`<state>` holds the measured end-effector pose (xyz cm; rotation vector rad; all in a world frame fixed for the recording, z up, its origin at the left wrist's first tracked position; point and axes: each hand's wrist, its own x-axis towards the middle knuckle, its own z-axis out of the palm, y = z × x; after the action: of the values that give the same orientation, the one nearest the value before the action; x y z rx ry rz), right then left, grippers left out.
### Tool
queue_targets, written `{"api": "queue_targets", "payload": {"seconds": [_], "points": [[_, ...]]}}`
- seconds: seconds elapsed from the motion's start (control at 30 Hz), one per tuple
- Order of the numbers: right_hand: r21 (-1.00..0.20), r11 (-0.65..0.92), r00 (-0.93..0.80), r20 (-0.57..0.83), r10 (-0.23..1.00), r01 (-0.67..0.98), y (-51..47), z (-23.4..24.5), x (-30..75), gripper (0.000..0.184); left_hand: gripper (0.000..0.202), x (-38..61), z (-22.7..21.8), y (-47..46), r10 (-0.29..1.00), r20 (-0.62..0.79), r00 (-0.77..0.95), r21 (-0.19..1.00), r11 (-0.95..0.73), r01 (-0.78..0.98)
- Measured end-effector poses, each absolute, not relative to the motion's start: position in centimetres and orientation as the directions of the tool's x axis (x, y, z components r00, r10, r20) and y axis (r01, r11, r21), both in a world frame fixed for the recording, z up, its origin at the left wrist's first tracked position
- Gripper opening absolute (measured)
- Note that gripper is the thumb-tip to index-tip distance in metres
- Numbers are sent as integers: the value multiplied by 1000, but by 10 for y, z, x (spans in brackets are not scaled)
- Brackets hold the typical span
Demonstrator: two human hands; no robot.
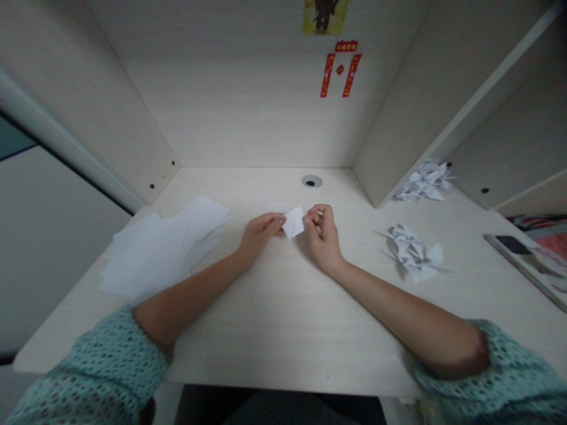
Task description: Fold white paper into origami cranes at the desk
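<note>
A small folded piece of white paper (293,222) is pinched between both my hands over the middle of a pale wooden desk (283,319). My left hand (258,234) grips its left edge with closed fingers. My right hand (322,232) pinches its right edge, fingers curled. Both forearms rest on the desk, sleeves of teal knit pushed up.
A loose stack of white paper sheets (163,248) lies at the left. Folded paper cranes (414,251) sit at the right, more folded cranes (425,180) farther back. A phone on a book (531,262) lies at the far right. A cable hole (312,181) is at the back.
</note>
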<state>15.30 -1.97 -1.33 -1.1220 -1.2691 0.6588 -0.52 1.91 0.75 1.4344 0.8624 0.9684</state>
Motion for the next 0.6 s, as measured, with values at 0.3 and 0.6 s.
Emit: {"api": "queue_targets", "payload": {"seconds": [0.3,0.6], "points": [[-879,415,153,455,877,233,-17,-14,149,38,32,-5,0,24,936,76,344,993,-103,60],[-933,352,177,359,916,71,-12,-18,151,46,30,-5,2,27,958,29,287,998,-11,-63]]}}
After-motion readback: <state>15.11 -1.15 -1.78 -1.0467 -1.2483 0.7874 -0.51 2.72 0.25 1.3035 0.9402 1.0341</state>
